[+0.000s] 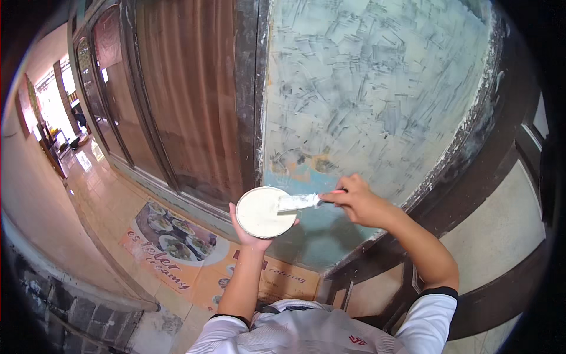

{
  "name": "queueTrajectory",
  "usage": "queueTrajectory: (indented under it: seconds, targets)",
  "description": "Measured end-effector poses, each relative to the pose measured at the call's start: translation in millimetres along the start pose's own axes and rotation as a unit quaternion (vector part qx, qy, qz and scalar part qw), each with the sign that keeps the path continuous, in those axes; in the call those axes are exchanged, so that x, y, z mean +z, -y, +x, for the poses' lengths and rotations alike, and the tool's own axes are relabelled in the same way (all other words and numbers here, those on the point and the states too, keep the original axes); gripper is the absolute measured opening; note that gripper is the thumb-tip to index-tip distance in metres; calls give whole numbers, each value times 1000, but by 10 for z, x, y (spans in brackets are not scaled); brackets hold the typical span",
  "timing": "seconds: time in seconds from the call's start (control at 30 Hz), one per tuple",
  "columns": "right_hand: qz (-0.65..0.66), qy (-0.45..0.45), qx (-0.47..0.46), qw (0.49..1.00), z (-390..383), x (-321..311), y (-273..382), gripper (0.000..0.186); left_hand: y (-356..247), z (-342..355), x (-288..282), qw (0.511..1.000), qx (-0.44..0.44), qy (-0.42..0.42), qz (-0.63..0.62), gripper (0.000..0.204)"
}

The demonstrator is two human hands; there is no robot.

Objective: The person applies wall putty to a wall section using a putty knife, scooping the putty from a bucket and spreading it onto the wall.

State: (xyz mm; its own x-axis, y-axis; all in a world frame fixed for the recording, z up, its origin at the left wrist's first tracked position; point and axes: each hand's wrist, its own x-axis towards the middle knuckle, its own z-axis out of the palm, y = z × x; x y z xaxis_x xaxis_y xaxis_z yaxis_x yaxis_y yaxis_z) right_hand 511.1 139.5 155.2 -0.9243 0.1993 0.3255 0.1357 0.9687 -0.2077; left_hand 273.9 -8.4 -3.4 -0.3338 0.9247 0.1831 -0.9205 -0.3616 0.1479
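White shirt [300,324] is being worn at the lower edge, and above it, at mid-frame, a tub [265,237] of putty [256,211] is being cradled by the left hand [253,241], fingers spread around its side. With the right hand's [364,203] fingers closed around its handle, a scraper [299,202] is being held over the putty; loading is apparently being done, and a level tub and well-coated blade are probably being called for before the wall [377,82], upper right.

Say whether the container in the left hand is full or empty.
The container is not empty: pale paste spreads across it. Whether it is full cannot be told; the depth is hidden.
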Motion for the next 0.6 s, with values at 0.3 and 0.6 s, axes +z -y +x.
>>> queueTrajectory:
  seconds: [0.3,0.6]
  targets:
    - [-19,85,35,996,-63,-93,4,43,71,8,89,1000,2,-16,-7,94]
    - [13,63,20,998,-40,-117,-60,46,45,33,58,1000,-12,16,-22,100]
